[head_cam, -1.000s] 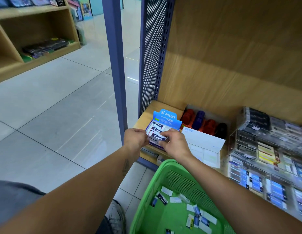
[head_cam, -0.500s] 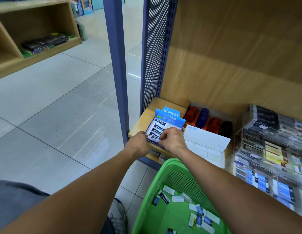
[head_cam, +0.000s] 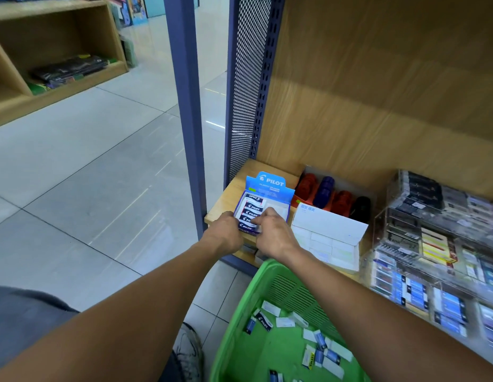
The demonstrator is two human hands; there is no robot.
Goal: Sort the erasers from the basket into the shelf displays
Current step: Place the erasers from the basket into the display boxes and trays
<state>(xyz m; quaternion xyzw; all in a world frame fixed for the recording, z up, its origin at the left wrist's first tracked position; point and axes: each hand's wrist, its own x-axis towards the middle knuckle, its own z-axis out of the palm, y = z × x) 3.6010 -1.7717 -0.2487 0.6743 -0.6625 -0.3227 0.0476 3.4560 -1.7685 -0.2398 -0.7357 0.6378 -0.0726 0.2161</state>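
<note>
Both hands have sunk from above the shelf edge onto the Pilot display box (head_cam: pixel 263 205), where the left hand (head_cam: pixel 226 230) grips its front corner and the right hand (head_cam: pixel 271 232) has fingers curled, pinching an eraser (head_cam: pixel 246 226) into the front row, while more erasers wait in the green basket (head_cam: pixel 234 326).

Wooden shelf (head_cam: pixel 270 168): Pilot box (head_cam: pixel 264 205), white box (head_cam: pixel 329 238), acrylic displays (head_cam: pixel 432 244)

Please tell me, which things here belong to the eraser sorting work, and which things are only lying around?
Belong to the job:
green basket
loose erasers in the basket
blue Pilot display box
left hand and right hand at the box

Only lying around:
red, blue and black items
white box
clear display rack
</note>
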